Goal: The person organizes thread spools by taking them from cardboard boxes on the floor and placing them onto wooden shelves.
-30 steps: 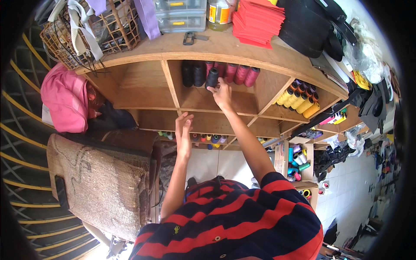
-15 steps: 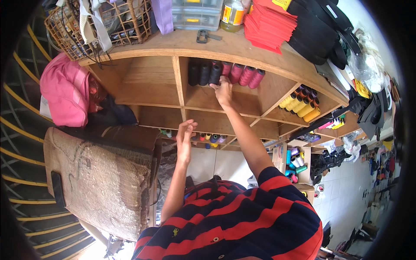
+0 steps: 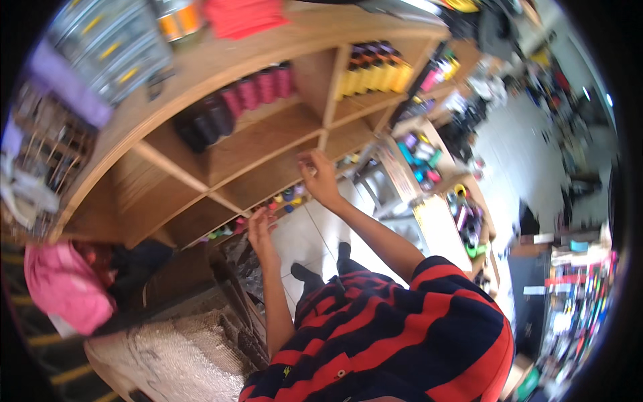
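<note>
My right hand [image 3: 318, 177] hangs in front of the lower shelf with its fingers loosely bent and apart; nothing shows in it. Lower and to its left, my left hand [image 3: 262, 233] is open, fingers spread, near the bottom row of small coloured thread spools [image 3: 288, 196]. Neither hand touches the wooden shelf unit [image 3: 271, 144]. In the compartment above stand black thread cones [image 3: 204, 122] and, to their right, pink thread cones [image 3: 258, 89]. Yellow thread cones [image 3: 375, 78] fill the compartment farther right. The picture is somewhat blurred.
To the right are a box of mixed spools [image 3: 422, 161], another holding more spools [image 3: 472, 224] and a grey stool [image 3: 378, 184]. A chair draped with tan fabric [image 3: 174, 362] stands at lower left, below a pink cloth [image 3: 67, 288]. Plastic drawers [image 3: 110, 50] sit on the shelf top.
My right hand has come away from the thread cones and dropped. The view has swung right and tilted, bringing more boxes and floor into sight. My left hand stays raised and open.
</note>
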A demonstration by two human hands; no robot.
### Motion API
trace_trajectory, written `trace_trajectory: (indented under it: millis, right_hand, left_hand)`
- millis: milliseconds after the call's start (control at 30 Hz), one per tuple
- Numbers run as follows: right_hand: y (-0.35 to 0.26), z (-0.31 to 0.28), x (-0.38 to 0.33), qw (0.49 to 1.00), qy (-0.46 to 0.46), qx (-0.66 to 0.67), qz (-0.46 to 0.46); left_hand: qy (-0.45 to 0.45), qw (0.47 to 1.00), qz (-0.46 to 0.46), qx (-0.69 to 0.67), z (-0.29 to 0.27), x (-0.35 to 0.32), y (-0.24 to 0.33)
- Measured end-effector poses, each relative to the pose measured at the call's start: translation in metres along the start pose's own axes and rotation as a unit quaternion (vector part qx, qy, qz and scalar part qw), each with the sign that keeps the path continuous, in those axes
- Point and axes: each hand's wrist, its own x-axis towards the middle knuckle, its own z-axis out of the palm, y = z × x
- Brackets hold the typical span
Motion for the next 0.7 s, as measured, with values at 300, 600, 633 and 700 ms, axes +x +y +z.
trace_trajectory:
  millis: [300,600,633,700]
  right_hand:
    - [0.004,-0.161,-0.132,0.977,0.089,0.003,0.192]
    - [-0.020,-0.351,-0.348,0.907,0.301,-0.015,0.294]
    - [-0.023,-0.368,-0.380,0.893,0.325,-0.026,0.310]
    - [-0.029,-0.397,-0.441,0.858,0.379,-0.049,0.343]
  left_hand:
    - [-0.195,0.978,-0.052,0.050,0.081,-0.046,-0.017]
    - [-0.449,0.878,-0.106,0.130,0.211,-0.195,-0.118]
    - [-0.482,0.855,-0.119,0.150,0.217,-0.219,-0.134]
    - [-0.543,0.805,-0.139,0.193,0.228,-0.266,-0.160]
